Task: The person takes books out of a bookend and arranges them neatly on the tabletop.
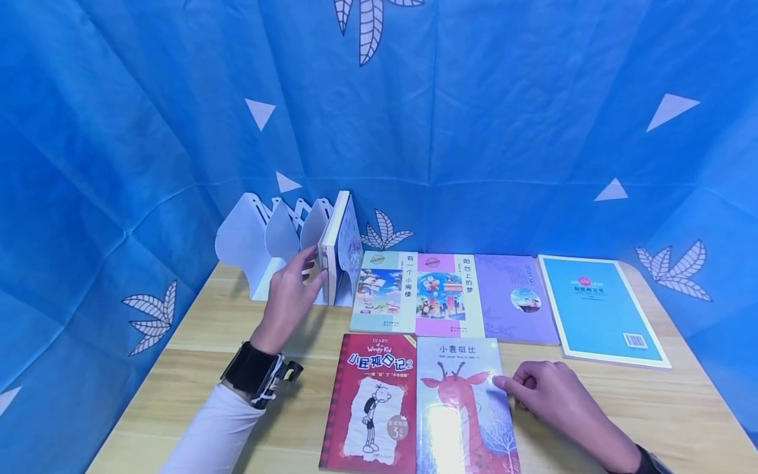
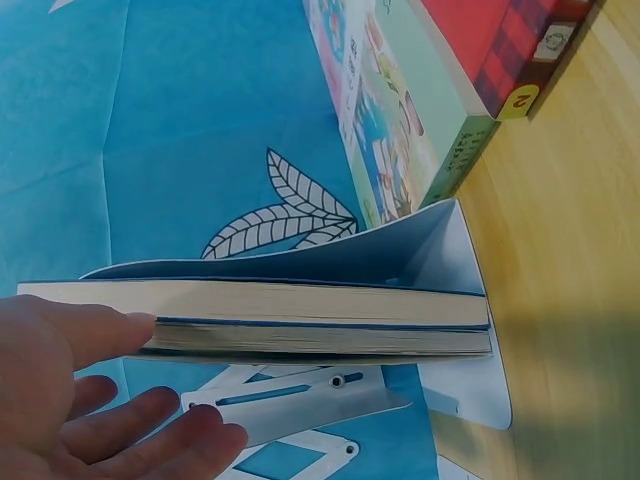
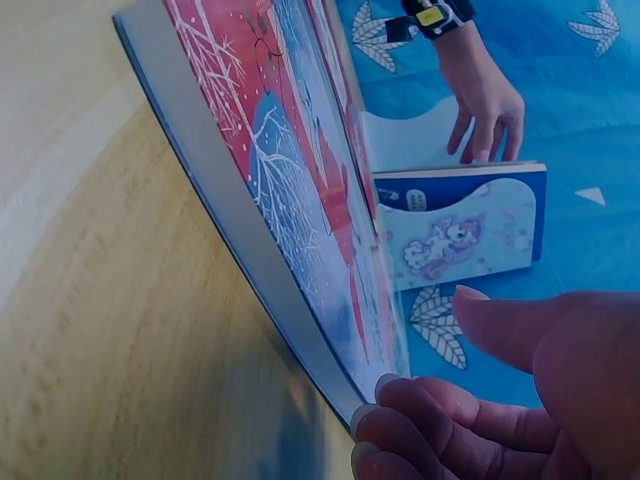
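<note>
Two books [image 1: 333, 253] stand upright together in the right-end compartment of a white expandable book rack [image 1: 241, 237]. My left hand [image 1: 289, 299] is at their near left side, thumb on the page edges and fingers loosely spread; in the left wrist view the books [image 2: 330, 305] lie across the picture beyond the thumb. A deer-covered book [image 1: 468, 421] lies flat at the table's front. Beside its right edge is my right hand [image 1: 553, 395], with fingertips at the edge. The right wrist view shows the thumb apart from loosely bent fingers, with no book between them.
Left of the deer book lies a red Wimpy Kid book [image 1: 370, 408]. Behind are a green-edged book [image 1: 385, 293], a pink book [image 1: 444, 296], a purple book [image 1: 515, 299] and a blue book [image 1: 604, 309]. A blue curtain [image 1: 503, 131] hangs behind the wooden table [image 1: 177, 375].
</note>
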`<state>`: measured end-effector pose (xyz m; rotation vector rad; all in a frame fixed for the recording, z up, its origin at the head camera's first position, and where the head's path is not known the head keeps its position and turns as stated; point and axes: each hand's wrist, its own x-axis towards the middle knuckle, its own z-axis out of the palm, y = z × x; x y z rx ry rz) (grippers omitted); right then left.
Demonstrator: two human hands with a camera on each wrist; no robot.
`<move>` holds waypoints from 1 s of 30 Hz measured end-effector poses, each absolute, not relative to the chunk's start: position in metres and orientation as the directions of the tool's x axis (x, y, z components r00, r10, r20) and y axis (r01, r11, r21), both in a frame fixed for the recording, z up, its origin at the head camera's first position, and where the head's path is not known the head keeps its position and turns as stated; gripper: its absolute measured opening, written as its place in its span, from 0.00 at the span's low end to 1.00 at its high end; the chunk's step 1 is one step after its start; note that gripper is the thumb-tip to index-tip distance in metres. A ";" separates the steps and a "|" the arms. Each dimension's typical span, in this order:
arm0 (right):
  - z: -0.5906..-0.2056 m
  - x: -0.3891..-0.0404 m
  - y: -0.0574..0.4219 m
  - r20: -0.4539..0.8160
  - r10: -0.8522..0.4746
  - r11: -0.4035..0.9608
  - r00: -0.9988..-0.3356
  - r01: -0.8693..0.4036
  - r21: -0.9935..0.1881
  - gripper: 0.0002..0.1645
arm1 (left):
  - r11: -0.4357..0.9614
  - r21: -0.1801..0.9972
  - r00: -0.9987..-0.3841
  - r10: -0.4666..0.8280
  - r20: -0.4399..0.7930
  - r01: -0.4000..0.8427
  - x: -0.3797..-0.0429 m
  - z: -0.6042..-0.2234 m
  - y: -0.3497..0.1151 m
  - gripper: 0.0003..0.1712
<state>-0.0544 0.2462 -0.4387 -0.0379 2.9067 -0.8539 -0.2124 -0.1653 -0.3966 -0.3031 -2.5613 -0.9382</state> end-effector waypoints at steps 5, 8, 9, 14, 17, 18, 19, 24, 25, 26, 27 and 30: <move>-0.441 -0.054 0.247 -0.098 -0.048 0.834 -0.994 0.015 -0.552 0.22 | 0.768 0.550 -0.895 0.065 0.442 0.327 -0.215 -0.398 -0.164 0.33; -0.442 -0.054 0.247 -0.115 -0.041 0.829 -0.993 0.030 -0.558 0.22 | 0.785 0.525 -0.888 0.068 0.455 0.329 -0.217 -0.398 -0.164 0.34; -0.442 -0.054 0.247 -0.121 -0.039 0.828 -0.992 0.036 -0.560 0.23 | 0.790 0.515 -0.884 0.070 0.461 0.332 -0.217 -0.399 -0.164 0.34; -0.444 -0.054 0.247 -0.147 -0.025 0.824 -0.989 0.062 -0.563 0.23 | 0.798 0.469 -0.852 0.102 0.514 0.379 -0.221 -0.402 -0.164 0.34; -0.444 -0.054 0.247 -0.146 -0.025 0.822 -0.989 0.063 -0.566 0.23 | 0.796 0.451 -0.841 0.127 0.527 0.403 -0.223 -0.405 -0.163 0.33; -0.444 -0.055 0.247 -0.145 -0.026 0.821 -0.989 0.061 -0.567 0.23 | 0.796 0.452 -0.843 0.128 0.523 0.402 -0.223 -0.406 -0.163 0.33; -0.444 -0.055 0.247 -0.143 -0.026 0.821 -0.989 0.060 -0.568 0.23 | 0.796 0.453 -0.845 0.129 0.519 0.400 -0.224 -0.407 -0.164 0.33; -0.444 -0.054 0.246 -0.145 -0.024 0.817 -0.989 0.064 -0.574 0.23 | 0.787 0.468 -0.849 0.129 0.513 0.402 -0.224 -0.411 -0.166 0.32; -0.444 -0.054 0.246 -0.146 -0.023 0.816 -0.989 0.066 -0.575 0.24 | 0.784 0.466 -0.844 0.133 0.519 0.410 -0.225 -0.412 -0.166 0.32; -0.445 -0.054 0.246 -0.146 -0.023 0.815 -0.989 0.066 -0.576 0.24 | 0.782 0.463 -0.841 0.139 0.523 0.417 -0.225 -0.413 -0.166 0.32; -0.445 -0.054 0.246 -0.145 -0.024 0.814 -0.989 0.065 -0.578 0.24 | 0.779 0.460 -0.836 0.145 0.529 0.426 -0.226 -0.414 -0.166 0.31; -0.446 -0.054 0.245 -0.140 -0.027 0.812 -0.990 0.060 -0.581 0.24 | 0.767 0.448 -0.820 0.171 0.546 0.459 -0.228 -0.416 -0.165 0.30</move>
